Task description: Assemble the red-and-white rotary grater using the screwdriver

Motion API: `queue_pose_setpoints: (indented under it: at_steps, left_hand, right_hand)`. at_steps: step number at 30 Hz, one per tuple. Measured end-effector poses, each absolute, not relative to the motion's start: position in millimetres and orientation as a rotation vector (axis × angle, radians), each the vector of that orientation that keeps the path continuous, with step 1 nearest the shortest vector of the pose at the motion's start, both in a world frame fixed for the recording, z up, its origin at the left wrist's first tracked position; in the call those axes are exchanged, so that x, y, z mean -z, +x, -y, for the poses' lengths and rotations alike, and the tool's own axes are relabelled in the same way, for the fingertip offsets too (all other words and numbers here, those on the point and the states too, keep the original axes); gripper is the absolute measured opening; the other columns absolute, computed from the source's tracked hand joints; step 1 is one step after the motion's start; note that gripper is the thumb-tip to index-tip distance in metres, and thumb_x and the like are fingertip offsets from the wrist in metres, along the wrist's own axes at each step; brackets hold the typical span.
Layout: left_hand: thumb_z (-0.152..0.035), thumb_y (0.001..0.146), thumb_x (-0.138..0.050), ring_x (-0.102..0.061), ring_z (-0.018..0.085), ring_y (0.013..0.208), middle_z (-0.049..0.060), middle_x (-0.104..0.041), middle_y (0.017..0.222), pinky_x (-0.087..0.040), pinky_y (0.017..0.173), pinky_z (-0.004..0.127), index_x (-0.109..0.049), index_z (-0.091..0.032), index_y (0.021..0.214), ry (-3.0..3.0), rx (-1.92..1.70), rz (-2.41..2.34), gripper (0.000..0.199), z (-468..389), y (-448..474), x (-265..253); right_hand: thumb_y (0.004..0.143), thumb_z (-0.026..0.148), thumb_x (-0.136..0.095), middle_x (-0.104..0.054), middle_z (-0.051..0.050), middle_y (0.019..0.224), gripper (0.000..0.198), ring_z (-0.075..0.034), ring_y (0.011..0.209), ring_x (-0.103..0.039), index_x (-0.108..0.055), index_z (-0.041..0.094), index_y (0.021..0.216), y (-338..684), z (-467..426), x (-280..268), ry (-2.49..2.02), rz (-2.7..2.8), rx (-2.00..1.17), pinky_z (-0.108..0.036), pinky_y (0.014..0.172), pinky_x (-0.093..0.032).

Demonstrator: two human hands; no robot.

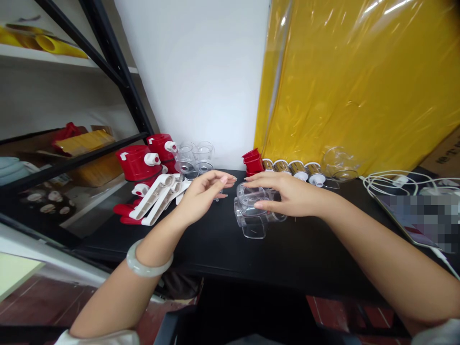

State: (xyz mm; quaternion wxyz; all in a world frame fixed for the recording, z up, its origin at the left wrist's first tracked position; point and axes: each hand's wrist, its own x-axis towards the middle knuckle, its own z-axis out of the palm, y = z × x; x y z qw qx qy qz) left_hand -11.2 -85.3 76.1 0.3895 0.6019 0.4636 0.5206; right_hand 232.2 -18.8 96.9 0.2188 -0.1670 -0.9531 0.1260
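My left hand (206,192) hovers over the black tabletop with its fingers loosely curved and the thumb apart. A bit of clear plastic shows beneath its fingertips, mostly hidden. My right hand (283,194) reaches in from the right, palm down, its fingers stretched out and its thumb apart. It is over a cluster of clear plastic housings (254,225), and its thumb appears to touch one. Part of the cluster is hidden by this hand. Nearest my left hand lie white handles (154,201) with red ends.
Red drums (134,163) with white knobs stand at the left, beside clear cups (204,153). Red hoppers (253,163), several grater drums (297,169) and a clear part (341,165) line the back. A tablet (413,220) and white cables (381,184) lie at right.
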Motion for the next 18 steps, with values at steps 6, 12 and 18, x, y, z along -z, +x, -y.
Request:
queue_pose_setpoints:
  at_steps: [6, 12, 18]
  left_hand:
    - [-0.051, 0.088, -0.066, -0.066, 0.029, 0.114, 0.013, -0.071, 0.12, -0.057, 0.085, 0.038, -0.069, -0.019, 0.105, 1.613, -1.285, -1.195, 0.037, 84, -12, -70]
    - [-0.034, 0.083, -0.076, -0.048, 0.028, 0.138, 0.01, -0.054, 0.147, -0.042, 0.113, 0.047, -0.056, -0.028, 0.133, 1.811, -1.193, -1.072, 0.054, 90, -13, -61]
    - [-0.028, 0.072, -0.085, -0.041, 0.031, 0.143, 0.009, -0.045, 0.154, -0.036, 0.118, 0.05, -0.052, -0.036, 0.141, 2.039, -1.084, -1.012, 0.077, 94, -3, -49]
  right_hand:
    - [0.092, 0.034, -0.065, -0.046, -0.009, 0.154, 0.05, -0.028, 0.142, -0.045, -0.058, 0.028, 0.141, 234, 25, -92, -0.408, 2.693, -0.36, -0.05, 0.116, -0.038]
    - [0.089, 0.045, -0.066, -0.036, -0.006, 0.161, 0.079, -0.031, 0.147, -0.036, -0.029, 0.032, 0.158, 248, 33, -102, -0.468, 2.586, -0.206, -0.061, 0.118, -0.03]
    - [0.099, 0.041, -0.05, -0.058, -0.011, 0.144, 0.065, -0.03, 0.131, -0.057, -0.027, 0.029, 0.158, 309, 5, -107, -0.81, 2.171, -0.155, -0.053, 0.101, -0.052]
